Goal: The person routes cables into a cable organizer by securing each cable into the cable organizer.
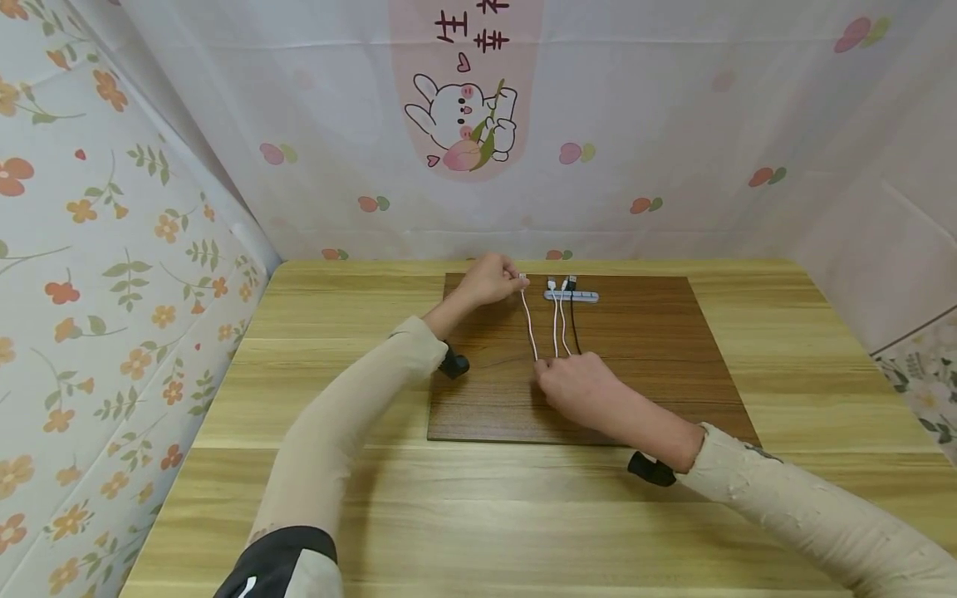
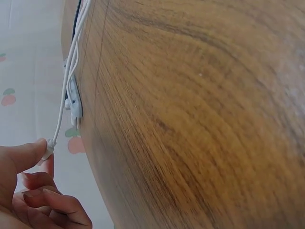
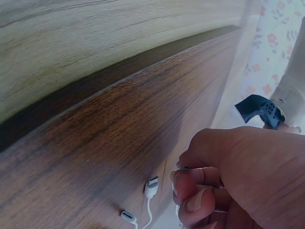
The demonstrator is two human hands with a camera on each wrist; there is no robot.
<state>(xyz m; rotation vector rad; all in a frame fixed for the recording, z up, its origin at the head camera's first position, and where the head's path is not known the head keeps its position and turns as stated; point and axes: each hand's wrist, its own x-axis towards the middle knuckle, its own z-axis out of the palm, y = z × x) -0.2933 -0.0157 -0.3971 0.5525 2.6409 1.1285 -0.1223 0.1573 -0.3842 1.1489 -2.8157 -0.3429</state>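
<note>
My left hand pinches the plug of a white charging cable between thumb and fingertips at the board's back edge. Lower down, my right hand pinches the other end of this cable, which runs between the hands with a slight bend. Just right of it, a pale blue cable clip holds two other white cables and a black cable. In the right wrist view, two white plugs, a nearer plug and a farther plug, lie beside my right fingers.
A dark brown wooden board lies under the cables on the light wood table. A white printed curtain hangs right behind the table's back edge. Flowered cloth borders the left side. Black straps sit at my wrists.
</note>
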